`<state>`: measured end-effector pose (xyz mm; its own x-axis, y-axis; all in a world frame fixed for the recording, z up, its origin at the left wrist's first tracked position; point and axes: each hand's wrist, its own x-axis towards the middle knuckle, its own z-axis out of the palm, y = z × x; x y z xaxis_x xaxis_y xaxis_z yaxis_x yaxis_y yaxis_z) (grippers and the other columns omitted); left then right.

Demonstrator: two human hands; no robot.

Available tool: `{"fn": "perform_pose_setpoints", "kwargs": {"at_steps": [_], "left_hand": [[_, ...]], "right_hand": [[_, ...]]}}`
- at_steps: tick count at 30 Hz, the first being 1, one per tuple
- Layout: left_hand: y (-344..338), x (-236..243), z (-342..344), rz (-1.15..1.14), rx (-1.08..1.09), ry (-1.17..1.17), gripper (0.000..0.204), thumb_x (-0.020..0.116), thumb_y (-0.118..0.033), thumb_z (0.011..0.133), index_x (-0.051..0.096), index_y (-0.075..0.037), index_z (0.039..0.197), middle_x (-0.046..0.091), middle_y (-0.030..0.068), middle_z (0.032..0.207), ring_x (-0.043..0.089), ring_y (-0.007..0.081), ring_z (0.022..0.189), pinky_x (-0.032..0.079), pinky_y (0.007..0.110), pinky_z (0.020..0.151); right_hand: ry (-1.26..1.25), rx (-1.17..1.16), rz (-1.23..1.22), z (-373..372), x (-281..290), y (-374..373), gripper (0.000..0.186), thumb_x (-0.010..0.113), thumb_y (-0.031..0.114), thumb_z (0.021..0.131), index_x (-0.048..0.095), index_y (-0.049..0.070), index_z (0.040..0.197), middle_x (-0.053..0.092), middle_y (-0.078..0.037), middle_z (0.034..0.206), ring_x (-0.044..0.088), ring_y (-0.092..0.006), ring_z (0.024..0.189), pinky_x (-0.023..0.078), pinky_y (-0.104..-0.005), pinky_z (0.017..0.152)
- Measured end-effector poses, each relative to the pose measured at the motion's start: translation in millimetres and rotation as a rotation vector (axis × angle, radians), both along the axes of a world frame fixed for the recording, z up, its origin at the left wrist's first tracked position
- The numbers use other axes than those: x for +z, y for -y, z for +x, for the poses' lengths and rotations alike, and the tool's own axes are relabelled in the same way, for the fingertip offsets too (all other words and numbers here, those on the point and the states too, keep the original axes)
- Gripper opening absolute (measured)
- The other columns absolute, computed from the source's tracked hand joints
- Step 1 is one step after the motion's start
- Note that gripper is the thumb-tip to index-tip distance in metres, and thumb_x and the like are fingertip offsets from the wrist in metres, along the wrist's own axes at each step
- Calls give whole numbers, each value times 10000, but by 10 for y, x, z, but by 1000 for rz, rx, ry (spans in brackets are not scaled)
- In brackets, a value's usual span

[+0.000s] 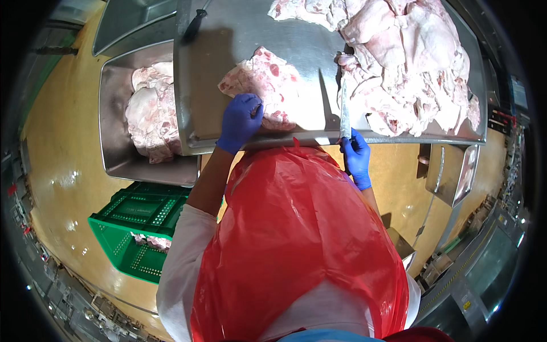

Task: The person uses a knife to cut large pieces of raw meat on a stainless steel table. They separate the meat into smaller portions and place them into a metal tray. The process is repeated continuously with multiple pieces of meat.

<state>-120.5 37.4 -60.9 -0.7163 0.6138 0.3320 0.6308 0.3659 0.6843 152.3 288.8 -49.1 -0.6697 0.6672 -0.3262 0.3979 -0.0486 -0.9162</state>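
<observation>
A flat piece of pale, fatty raw meat (269,82) with pink spots lies on the steel table (310,40). My left hand (242,118), in a blue glove, is closed at its near left edge, fingers curled around the margin. At the table's front edge, my right hand (357,155), also gloved in blue, grips a knife (345,111) by the handle. Its long blade points away from me, just left of a large heap of pale meat (404,62). The blade's tip is close to the heap; whether they touch I cannot tell.
A second dark-handled tool (195,25) lies at the table's far left. Left of the table, a steel tub (117,114) holds more meat (151,111). Below it stands a green crate (122,228) with some meat inside. A steel box (450,171) is beneath the right end.
</observation>
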Motion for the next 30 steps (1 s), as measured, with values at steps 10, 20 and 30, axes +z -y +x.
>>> {"fn": "perform_pose_setpoints", "kwargs": {"at_steps": [10,20,30], "left_hand": [[-115,56,178,-155,-336,34,119,718,-197,855,707,-80,840,660,109,866,655,314,846,534,431,732],[50,-107,345,103,418,1477,311,811,-274,854,717,3,961,744,101,994,710,230,826,566,368,693],[104,-624,237,-26,640,499,461,789,-126,792,656,2,1214,690,154,1149,670,334,995,531,426,896]], "right_hand": [[40,-50,68,42,150,308,303,610,36,997,651,-13,1292,698,-9,840,597,-52,730,508,-222,690],[145,406,383,-210,218,139,411,629,57,957,637,114,1364,718,-153,971,709,-264,786,557,-356,723],[228,610,432,-414,262,-452,384,608,212,971,650,90,1332,695,-231,1188,653,-412,1156,538,-461,965]]}}
